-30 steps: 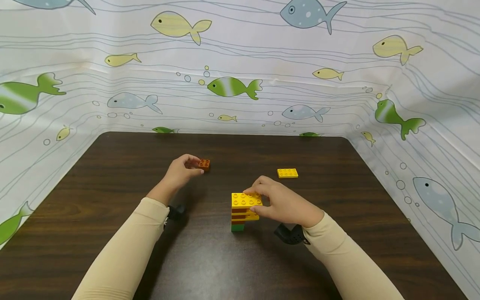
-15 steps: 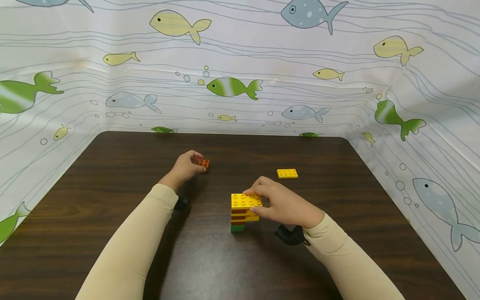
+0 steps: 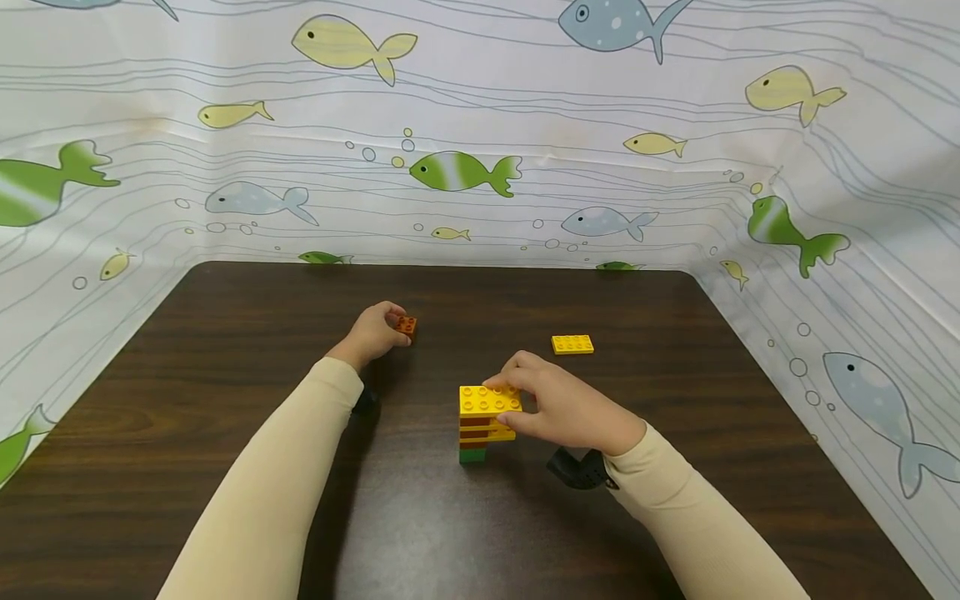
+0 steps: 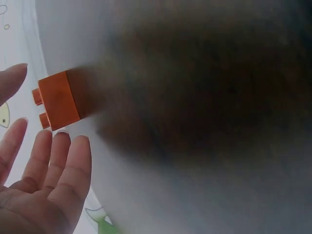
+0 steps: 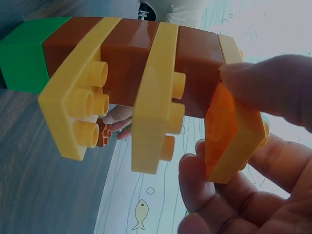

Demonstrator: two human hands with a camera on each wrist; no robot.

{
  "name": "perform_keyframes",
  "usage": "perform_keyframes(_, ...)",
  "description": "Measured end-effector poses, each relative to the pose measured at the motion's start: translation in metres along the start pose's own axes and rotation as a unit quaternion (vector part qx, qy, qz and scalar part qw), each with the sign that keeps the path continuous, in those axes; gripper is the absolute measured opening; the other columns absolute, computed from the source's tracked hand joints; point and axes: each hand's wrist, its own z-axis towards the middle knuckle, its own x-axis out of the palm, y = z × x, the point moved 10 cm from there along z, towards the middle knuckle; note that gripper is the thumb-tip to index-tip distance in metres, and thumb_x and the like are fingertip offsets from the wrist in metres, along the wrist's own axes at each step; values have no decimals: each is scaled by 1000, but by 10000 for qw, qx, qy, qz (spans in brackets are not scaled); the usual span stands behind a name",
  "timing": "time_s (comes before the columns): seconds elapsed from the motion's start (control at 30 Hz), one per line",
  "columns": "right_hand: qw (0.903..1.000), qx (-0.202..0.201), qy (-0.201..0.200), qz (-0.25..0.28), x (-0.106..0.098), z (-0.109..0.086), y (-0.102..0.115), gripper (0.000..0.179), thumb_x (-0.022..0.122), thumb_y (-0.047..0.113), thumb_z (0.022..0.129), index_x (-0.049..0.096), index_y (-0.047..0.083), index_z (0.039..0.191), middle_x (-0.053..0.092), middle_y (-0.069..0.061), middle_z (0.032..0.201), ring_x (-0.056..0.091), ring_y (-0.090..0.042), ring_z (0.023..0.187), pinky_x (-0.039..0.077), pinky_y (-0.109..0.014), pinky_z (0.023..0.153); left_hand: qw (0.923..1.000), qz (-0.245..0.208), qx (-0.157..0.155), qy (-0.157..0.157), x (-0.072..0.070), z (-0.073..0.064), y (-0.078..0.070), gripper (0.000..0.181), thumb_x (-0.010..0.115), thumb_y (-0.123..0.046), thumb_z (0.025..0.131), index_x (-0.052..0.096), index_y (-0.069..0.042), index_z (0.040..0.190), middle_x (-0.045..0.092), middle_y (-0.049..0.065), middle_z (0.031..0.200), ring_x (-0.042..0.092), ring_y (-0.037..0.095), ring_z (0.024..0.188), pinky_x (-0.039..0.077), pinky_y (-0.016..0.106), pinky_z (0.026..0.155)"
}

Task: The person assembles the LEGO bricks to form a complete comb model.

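Note:
A stack of toy building bricks stands upright on the dark table [image 3: 225,433]. Its base is a green brick [image 3: 472,456], with brown bricks and thin yellow ones alternating above. My right hand [image 3: 566,404] pinches the overhanging end of the top yellow brick [image 5: 234,141] between thumb and fingers. Farther back on the left, my left hand [image 3: 371,333] is at a loose brown brick [image 3: 407,325]. In the left wrist view, nearly straight fingertips meet one side of that brown brick [image 4: 59,100], while the thumb stands apart from it.
A loose thin yellow brick [image 3: 572,344] lies behind and right of the stack. White fabric printed with fish [image 3: 465,100] rises along the table's back and sides. Dark wrist cameras [image 3: 577,469] hang under both wrists.
My left hand has moved forward and right, so its fingers and thumb now reach about the loose brown brick. The right hand keeps its hold on the top of the stack.

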Motion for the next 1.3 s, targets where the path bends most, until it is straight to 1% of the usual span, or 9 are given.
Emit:
perform_keyframes(0.1,10000,-43,-8,12,0,0,0,37,71,13,87,64,7,123,53,1,108,48,-15,73,44,-24,65,9999,96,-37,27,0,3,0,54,65,-1,86,43,7,134,43,29,135,46,41,118,40,49,100)
perform_keyframes(0.23,10000,-94,-4,15,0,1,1,37,70,12,88,64,6,123,53,0,107,45,-11,71,44,-23,64,9997,162,-155,21,-1,6,3,54,64,-2,88,42,5,137,40,29,139,43,43,123,40,50,100)
perform_keyframes(0.33,10000,-71,14,28,1,1,0,37,69,11,88,64,6,123,53,0,108,46,-12,72,43,-23,64,9996,187,-224,55,0,7,6,55,64,-2,89,41,4,138,38,29,141,42,43,125,40,50,100)
perform_keyframes(0.6,10000,-68,13,33,0,-1,-1,36,69,10,88,64,5,123,53,-1,107,45,-11,70,43,-22,63,9993,266,-172,190,5,10,1,54,62,2,89,41,5,139,37,30,142,41,42,125,40,49,100)
perform_keyframes(0.9,10000,-65,-46,-14,0,-1,-1,37,70,11,87,64,7,123,53,1,107,45,-9,70,43,-22,62,9980,577,-149,200,7,14,0,52,62,4,87,44,6,136,41,30,137,45,39,115,40,47,97)
perform_keyframes(1.03,10000,-62,-34,0,1,-1,-1,37,69,10,87,64,6,123,53,-1,107,47,-12,72,43,-22,63,9970,735,-135,200,8,14,-2,53,62,6,86,44,7,136,44,31,135,47,38,112,41,47,96)
perform_keyframes(1.13,10000,-65,-40,-17,1,-1,-1,37,69,10,87,64,6,123,53,0,107,47,-14,72,43,-22,63,9965,798,-161,203,10,15,-2,52,62,7,85,45,8,135,46,30,134,49,38,112,43,46,95)
perform_keyframes(1.3,9999,-96,-48,-36,1,-1,-1,37,69,10,87,64,6,123,53,0,108,47,-13,72,43,-22,63,9967,745,-241,220,12,16,0,48,60,7,87,47,7,133,47,29,133,49,37,110,44,46,93)
